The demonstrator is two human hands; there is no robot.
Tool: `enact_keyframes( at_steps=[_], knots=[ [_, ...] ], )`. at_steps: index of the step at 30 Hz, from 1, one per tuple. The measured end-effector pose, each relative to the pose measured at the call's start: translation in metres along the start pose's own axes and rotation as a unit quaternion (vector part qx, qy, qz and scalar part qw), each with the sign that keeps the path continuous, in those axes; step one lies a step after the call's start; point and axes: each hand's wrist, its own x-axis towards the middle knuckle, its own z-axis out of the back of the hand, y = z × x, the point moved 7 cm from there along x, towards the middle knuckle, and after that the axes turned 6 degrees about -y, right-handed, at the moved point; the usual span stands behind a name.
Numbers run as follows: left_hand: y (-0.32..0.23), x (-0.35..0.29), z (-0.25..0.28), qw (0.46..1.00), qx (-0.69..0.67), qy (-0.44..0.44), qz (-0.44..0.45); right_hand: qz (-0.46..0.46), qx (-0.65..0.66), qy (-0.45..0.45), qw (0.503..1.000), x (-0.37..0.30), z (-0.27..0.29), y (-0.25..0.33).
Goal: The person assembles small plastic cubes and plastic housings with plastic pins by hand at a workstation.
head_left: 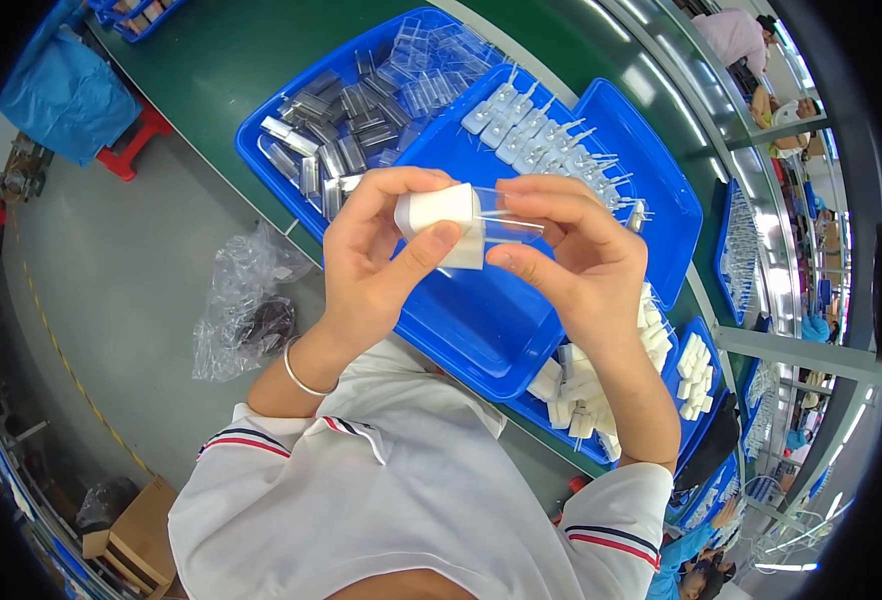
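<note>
Above the blue trays, my left hand (371,240) is closed around a white plastic housing (443,207), thumb in front and fingers behind. Two thin metal pins stick out of the housing toward the right. A clear plastic cover (491,203) surrounds the pins. My right hand (586,245) pinches this cover between thumb and fingers. Below my hands lies a blue tray (471,340); its upper part holds rows of white pieces with metal pins (526,130). White blocks (581,390) are piled beneath my right forearm.
At the upper left, a blue bin (246,140) holds loose clear plastic covers (351,110). Another blue tray (676,200) lies to the right on the green table (196,75). A plastic bag (246,300) is on the floor, near a red stool (136,145). Other people sit farther right.
</note>
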Motion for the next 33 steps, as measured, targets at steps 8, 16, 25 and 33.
enact_keyframes(
  at_steps=[8,16,25,33],
  knots=[
    [-0.006,0.003,-0.013,0.989,0.138,0.044,-0.04,0.023,0.013,-0.05,0.998,-0.018,0.015,-0.008],
    [-0.014,0.007,-0.03,0.959,0.237,0.106,-0.113,0.073,0.013,-0.077,0.994,-0.024,0.021,-0.008],
    [0.001,0.008,-0.029,0.975,-0.032,0.156,0.154,0.045,0.024,-0.056,0.997,-0.022,0.041,-0.01],
    [0.029,0.0,-0.027,0.956,-0.118,0.238,0.125,0.003,0.032,0.008,0.999,-0.039,0.032,-0.003]
  ],
)
